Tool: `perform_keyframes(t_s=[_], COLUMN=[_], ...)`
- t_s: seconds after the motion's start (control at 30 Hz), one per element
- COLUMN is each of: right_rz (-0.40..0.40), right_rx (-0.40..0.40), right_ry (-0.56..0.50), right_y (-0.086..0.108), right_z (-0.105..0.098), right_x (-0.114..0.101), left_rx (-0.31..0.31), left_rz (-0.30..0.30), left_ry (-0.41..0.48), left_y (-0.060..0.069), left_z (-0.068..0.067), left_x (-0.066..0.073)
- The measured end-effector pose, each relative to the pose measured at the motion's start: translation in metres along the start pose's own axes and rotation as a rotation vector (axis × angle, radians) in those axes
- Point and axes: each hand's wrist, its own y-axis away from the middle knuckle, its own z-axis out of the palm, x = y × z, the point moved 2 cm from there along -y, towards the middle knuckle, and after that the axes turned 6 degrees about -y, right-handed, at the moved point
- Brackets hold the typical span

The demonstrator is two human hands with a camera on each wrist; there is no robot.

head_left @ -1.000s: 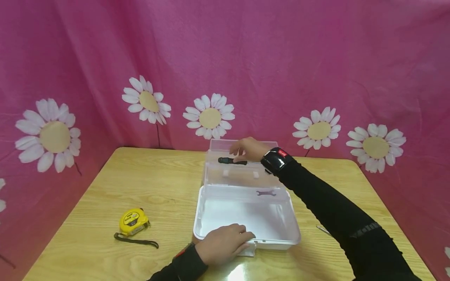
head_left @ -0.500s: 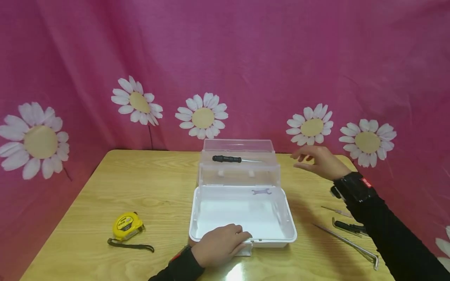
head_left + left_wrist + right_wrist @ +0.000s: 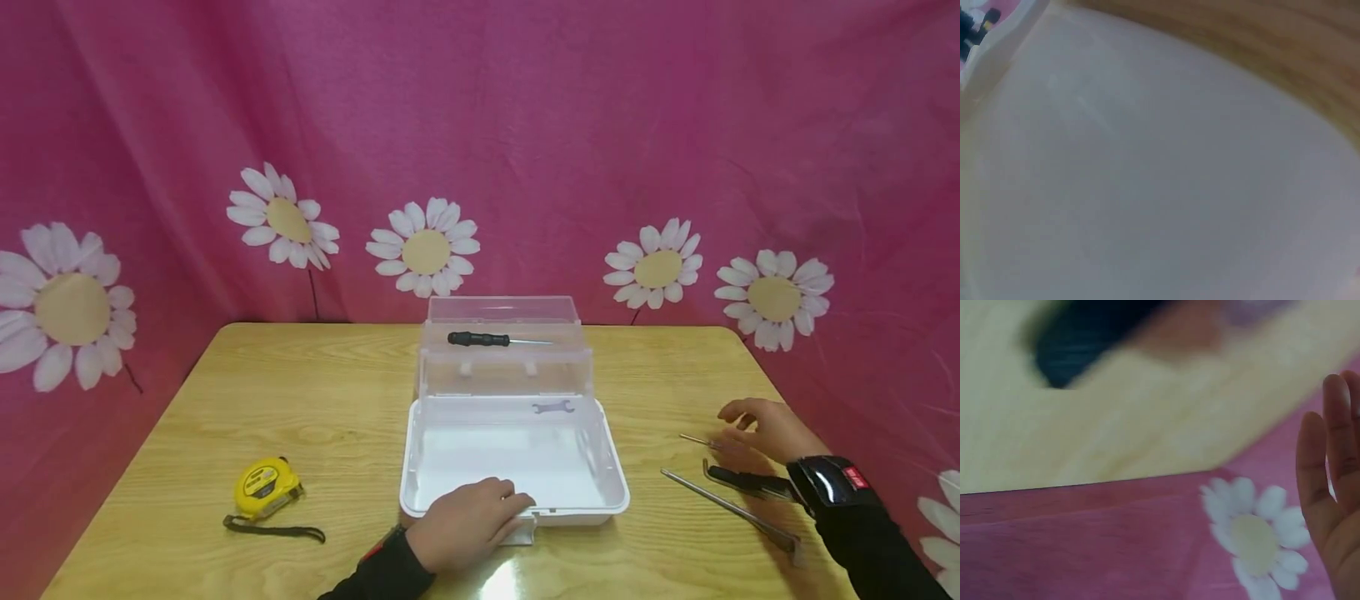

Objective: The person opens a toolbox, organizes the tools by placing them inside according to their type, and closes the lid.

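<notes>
My left hand [image 3: 468, 525] holds the front rim of a white toolbox [image 3: 615, 502], by its latch [image 3: 522, 533]. The clear lid section [image 3: 502, 379] stands raised at the back. A black-handled screwdriver [image 3: 480, 339] lies on its upper tier, and an open-end wrench [image 3: 553, 407] is at the box's back right. My right hand [image 3: 772, 431] hovers at the table's right with loosely bent fingers, holding nothing. Beneath it is a thin metal-tipped tool [image 3: 696, 439], partly hidden. Closer to me lie a black-handled tool [image 3: 750, 481] with a bent metal end and a long L-shaped metal rod [image 3: 727, 505].
A yellow tape measure [image 3: 264, 487] with a black wrist strap [image 3: 277, 529] lies on the wooden table [image 3: 337, 400] at the left. A pink curtain with daisies [image 3: 487, 167] hangs behind the table. The left wrist view mostly shows the blurred white box wall [image 3: 1160, 175].
My right hand has let go of the screwdriver on the lid's upper tier, then moved right and down over the tools. The left hand has stayed on the box's front rim.
</notes>
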Motion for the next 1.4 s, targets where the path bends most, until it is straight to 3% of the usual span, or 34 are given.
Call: perform_keyframes(t_s=[0.07,0.17,0.57,0.83,0.97,1.13,1.4], right_rz=[0.068,0.123,0.094,0.063,0.087,-0.051,-0.193], right_rx=[-0.071,-0.097,-0.121,-0.076,-0.069,0.023,0.198], right_ry=[-0.019,-0.022,-0.047,-0.003,-0.007,0.026,0.043], right_y=[0.002,0.005,0.006,0.001,-0.008,-0.036,-0.089], right_z=[0.009,0.019,0.031,0.029,0.022,0.001,-0.038], right_x=[0.011,0.023,0.034,0.031,0.023,-0.002,-0.068], left_rx=[0.007,0.024,0.019,0.013,0.0,0.0,-0.007], left_rz=[0.001,0.006,-0.005,-0.018,-0.018,-0.022,-0.028], left_ry=[-0.001,-0.013,-0.014,-0.017,0.003,0.003,0.014], left_y=[0.0,0.0,0.003,0.002,0.001,0.001,0.002], left_z=[0.0,0.0,0.001,0.0,0.0,-0.001,0.0], left_x=[0.0,0.001,0.001,0.0,-0.001,-0.002,-0.002])
